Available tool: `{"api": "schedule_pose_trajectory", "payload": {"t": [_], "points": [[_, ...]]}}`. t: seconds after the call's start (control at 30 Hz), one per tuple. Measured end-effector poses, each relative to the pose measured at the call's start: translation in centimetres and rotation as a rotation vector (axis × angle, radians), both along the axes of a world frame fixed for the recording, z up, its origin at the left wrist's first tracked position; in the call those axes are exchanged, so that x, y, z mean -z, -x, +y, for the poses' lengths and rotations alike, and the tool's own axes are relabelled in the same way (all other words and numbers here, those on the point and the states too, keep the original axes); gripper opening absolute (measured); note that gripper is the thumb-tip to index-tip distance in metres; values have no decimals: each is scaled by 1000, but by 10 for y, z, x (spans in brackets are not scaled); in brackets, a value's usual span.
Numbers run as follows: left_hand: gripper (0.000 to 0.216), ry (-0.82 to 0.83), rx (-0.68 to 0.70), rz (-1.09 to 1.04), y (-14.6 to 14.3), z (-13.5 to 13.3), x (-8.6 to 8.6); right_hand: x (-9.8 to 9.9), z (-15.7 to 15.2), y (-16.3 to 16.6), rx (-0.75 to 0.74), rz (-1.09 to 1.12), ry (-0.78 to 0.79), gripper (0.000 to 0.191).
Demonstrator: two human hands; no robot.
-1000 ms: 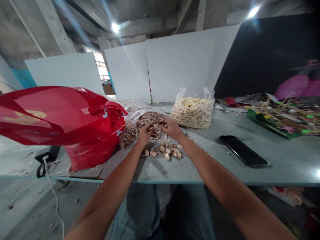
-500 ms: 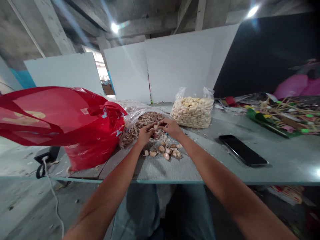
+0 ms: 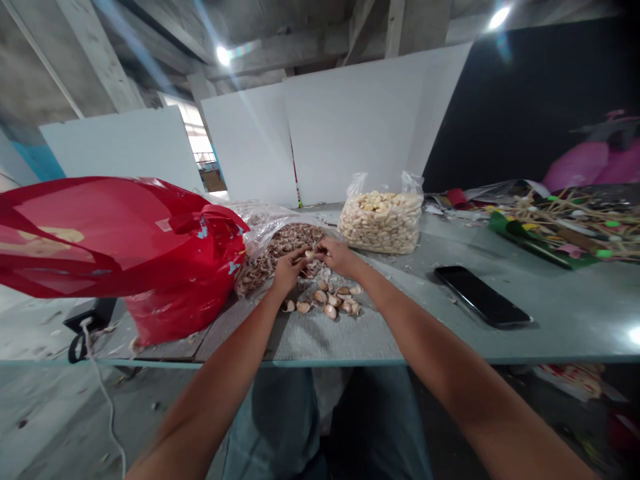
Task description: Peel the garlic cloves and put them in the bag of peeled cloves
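Note:
Between my two hands, a pale garlic clove (image 3: 309,255) is pinched at the fingertips. My left hand (image 3: 290,267) closes on it from the left, and my right hand (image 3: 336,256) meets it from the right with fingers bent. Just below them, several unpeeled garlic cloves (image 3: 330,311) lie loose on the grey table. Behind my hands, a heap of brown garlic skins (image 3: 295,238) spills from the mouth of a clear plastic bag (image 3: 253,217). A clear bag of peeled garlic cloves (image 3: 381,223) stands upright beyond my right hand.
A bulging red bag (image 3: 185,307) fills the table's left side, with a black adapter (image 3: 90,315) and white cable beside it. To the right lie a black phone (image 3: 483,297) and a pile of thin sticks with coloured bits (image 3: 565,220). White panels (image 3: 370,120) stand behind the table.
The view has shifted slightly. My hands remain together over the skins with the clove, with only small finger movements. The loose cloves and bags look unchanged.

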State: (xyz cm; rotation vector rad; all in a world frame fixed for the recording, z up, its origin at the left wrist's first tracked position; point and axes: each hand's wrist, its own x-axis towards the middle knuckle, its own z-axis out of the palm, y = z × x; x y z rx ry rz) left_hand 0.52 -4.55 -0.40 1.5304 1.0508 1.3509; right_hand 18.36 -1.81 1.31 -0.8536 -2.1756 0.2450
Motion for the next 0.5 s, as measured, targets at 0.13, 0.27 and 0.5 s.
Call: {"api": "schedule_pose_trajectory", "payload": {"t": [0.13, 0.27, 0.5], "points": [[45, -24, -48, -37, 2, 1, -1, -1, -4, 2, 1, 12, 8, 10], [47, -25, -69, -124, 5, 3, -2, 0, -3, 2, -5, 66, 28, 5], [54, 3, 2, -165, 4, 3, 0, 1, 2, -3, 67, 174, -14, 16]]}}
